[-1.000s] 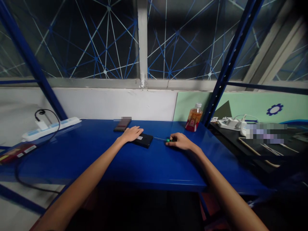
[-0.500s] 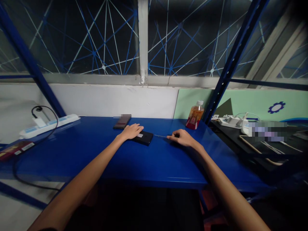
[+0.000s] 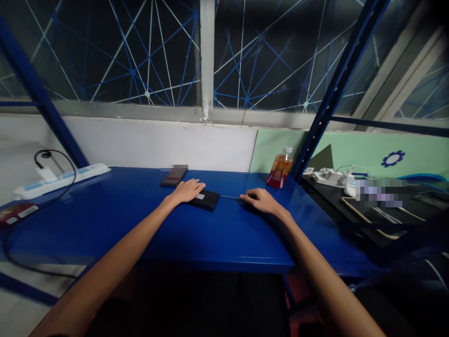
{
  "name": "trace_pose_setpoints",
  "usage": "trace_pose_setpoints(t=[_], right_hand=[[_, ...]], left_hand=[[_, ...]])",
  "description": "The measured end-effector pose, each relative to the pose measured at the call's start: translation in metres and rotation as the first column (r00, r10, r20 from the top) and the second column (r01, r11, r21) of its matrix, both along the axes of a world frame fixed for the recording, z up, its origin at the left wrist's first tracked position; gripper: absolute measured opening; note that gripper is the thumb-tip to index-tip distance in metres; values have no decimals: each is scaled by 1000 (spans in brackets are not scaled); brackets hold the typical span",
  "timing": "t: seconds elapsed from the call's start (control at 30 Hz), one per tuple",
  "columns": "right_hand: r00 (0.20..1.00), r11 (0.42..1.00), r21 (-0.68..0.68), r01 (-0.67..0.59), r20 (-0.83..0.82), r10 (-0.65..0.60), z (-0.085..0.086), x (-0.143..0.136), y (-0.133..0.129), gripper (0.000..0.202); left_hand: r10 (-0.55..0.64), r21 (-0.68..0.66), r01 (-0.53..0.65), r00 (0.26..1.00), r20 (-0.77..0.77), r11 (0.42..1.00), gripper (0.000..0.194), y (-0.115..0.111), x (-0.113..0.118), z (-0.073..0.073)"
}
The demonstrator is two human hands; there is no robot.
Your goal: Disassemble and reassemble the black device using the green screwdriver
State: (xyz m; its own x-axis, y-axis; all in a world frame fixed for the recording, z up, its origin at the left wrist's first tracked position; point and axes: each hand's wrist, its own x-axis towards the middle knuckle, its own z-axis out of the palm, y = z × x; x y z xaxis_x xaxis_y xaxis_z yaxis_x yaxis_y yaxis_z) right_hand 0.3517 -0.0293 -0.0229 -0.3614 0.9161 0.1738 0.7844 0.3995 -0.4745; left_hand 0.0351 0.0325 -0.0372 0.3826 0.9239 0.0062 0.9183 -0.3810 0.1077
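Blue table (image 3: 210,238) below dark windows (image 3: 168,56), left fingers (image 3: 197,184) slightly apart, right fingers (image 3: 249,195) clamping rod (image 3: 230,197).

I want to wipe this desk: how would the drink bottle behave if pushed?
Pushed high, the bottle could tip, as it stands upright, taller than wide. Amber liquid shows inside, so it probably has some weight.

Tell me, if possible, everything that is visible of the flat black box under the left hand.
The flat black rectangular box looks hard and lies flat on the glossy blue table, a small pale label on top. The left hand covers its left end, hiding that part. A thin grey shaft from the right hand points towards its right end; whether they touch is unclear.
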Motion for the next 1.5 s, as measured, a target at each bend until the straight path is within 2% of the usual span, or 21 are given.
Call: trace_pose_setpoints(t=[0.17, 0.4, 0.5, 0.57, 0.63, 0.8, 1.07, 1.3, 1.5], right_hand=[[998, 999, -11, 50, 46, -50, -2, 4, 3, 54], [998, 998, 40, 43, 44, -45, -6, -2, 4, 42], [998, 998, 47, 42, 43, -44, -3, -4, -1, 41], [998, 997, 66, 43, 39, -46, -1, -4, -4, 45], [997, 997, 69, 43, 54, -47, 1, -4, -6, 48], [990, 992, 91, 91, 103, -100, -1, 0, -2, 48], [988, 984, 166, 60, 129, -82, -6, -4, -1, 34], [990, 982, 170, 82, 99, -100, -2, -7, -5, 46], [982, 981, 180, 77, 159, -106, -3, -3, -1, 42]], left_hand=[[21, 60, -24, 999, 50, 998, 58, -8, 0, -3], [-111, 262, 90, 992, 66, 961, 53, -27, 20, 6], [-157, 138, 143, 983, 92, 980, 56, -32, 30, 8], [-140, 41, 136, 984, 109, 990, 58, -32, 33, 7], [-130, 3, 130, 985, 111, 992, 58, -29, 32, 5], [-150, -16, 152, 985, 86, 988, 60, -26, 29, 4], [-146, -44, 150, 985, 90, 988, 61, -30, 31, 8], [-157, -15, 159, 984, 82, 987, 60, -27, 30, 4], [-166, -18, 168, 984, 69, 986, 60, -26, 29, 4]])
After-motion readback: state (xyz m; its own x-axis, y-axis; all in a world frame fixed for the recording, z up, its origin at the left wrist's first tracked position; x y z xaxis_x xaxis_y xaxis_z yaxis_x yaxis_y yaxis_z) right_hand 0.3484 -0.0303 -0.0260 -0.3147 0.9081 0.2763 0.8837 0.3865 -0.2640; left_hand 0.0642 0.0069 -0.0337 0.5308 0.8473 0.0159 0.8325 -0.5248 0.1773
